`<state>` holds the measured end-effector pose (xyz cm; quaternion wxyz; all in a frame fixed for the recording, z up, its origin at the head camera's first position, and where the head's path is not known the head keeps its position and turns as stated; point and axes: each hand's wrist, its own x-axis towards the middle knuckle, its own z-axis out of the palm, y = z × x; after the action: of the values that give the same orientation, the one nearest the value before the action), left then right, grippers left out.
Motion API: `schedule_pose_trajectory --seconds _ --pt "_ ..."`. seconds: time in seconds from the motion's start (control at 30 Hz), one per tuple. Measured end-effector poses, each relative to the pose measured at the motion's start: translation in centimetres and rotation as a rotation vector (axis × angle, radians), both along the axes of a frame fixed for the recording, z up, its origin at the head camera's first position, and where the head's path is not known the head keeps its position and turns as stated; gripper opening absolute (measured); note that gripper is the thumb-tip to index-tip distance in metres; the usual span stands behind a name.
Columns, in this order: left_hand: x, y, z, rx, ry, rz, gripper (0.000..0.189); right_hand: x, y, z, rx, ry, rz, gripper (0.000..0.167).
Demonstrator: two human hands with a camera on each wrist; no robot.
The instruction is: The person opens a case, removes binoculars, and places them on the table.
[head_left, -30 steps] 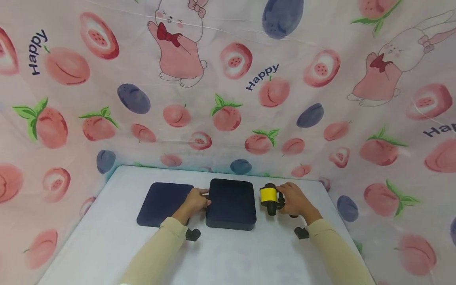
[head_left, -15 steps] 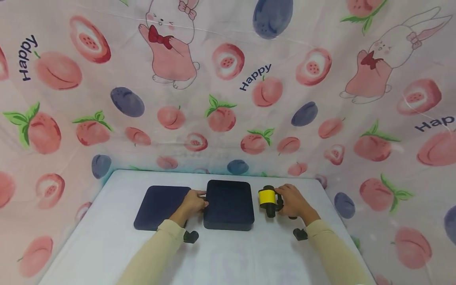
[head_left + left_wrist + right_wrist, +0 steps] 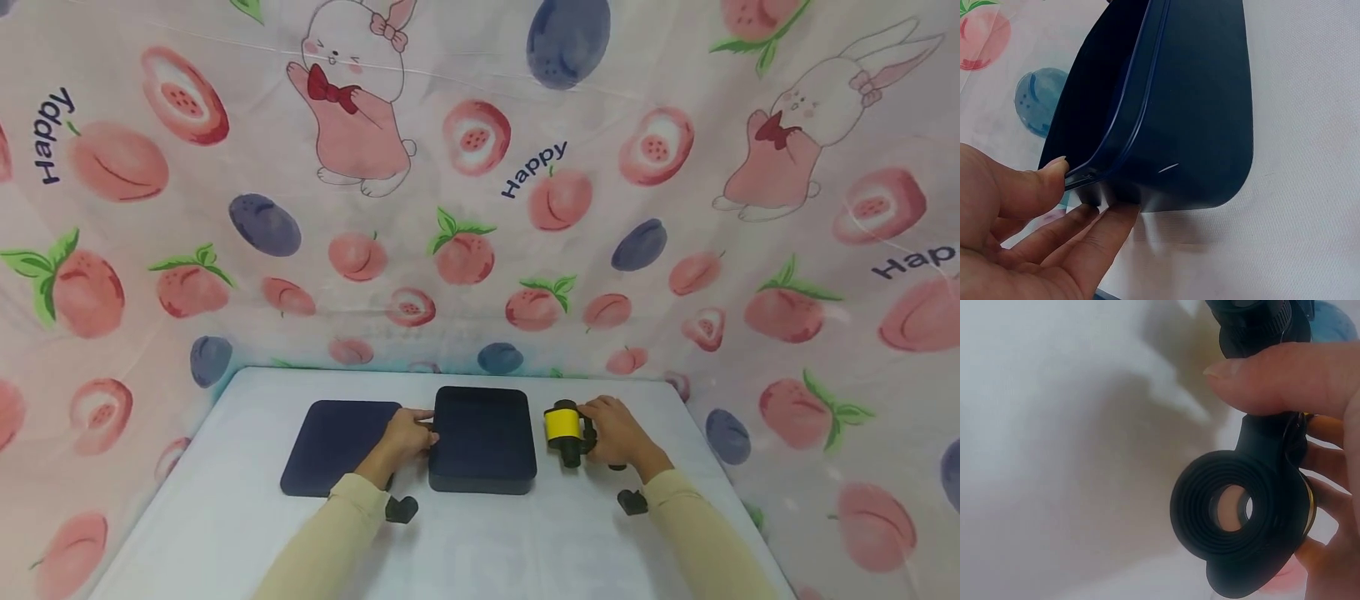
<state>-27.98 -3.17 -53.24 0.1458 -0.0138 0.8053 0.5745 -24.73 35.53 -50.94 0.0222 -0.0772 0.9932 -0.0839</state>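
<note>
An open dark navy box (image 3: 482, 484) sits in the middle of the white table. My left hand (image 3: 405, 437) grips its left side; in the left wrist view the thumb (image 3: 1050, 187) lies at the rim and the fingers press the outer wall. To the right of the box are black binoculars (image 3: 563, 424) with a yellow band round one barrel. My right hand (image 3: 617, 429) holds them from the right. In the right wrist view a ribbed eyepiece (image 3: 1188, 506) shows below the thumb, and the other fingers wrap behind, partly hidden.
A flat dark navy lid (image 3: 333, 446) lies left of the box, partly beneath my left forearm. Small black wrist pieces (image 3: 401, 509) stick out by both cuffs. Behind the white table (image 3: 517, 550) hangs a pink cloth (image 3: 420, 250) printed with fruit and rabbits.
The head view has turned slightly right and up, so everything sits a little lower and further left. Both hands keep their hold on the box and the binoculars, which have not visibly moved.
</note>
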Motion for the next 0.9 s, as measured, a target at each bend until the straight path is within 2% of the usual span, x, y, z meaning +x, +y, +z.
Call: schedule_pose_trajectory --seconds 0.3,0.7,0.9 --pt "-0.3 -0.4 -0.5 0.030 0.004 -0.010 0.060 -0.2 -0.4 -0.3 -0.008 -0.003 -0.019 0.085" --pt "-0.5 -0.5 0.0 0.021 -0.013 0.001 0.061 -0.4 -0.5 -1.0 -0.018 0.002 -0.014 0.084" --pt "-0.3 -0.3 -0.1 0.025 -0.014 -0.002 0.061 -0.2 -0.4 -1.2 -0.004 0.014 -0.004 0.084"
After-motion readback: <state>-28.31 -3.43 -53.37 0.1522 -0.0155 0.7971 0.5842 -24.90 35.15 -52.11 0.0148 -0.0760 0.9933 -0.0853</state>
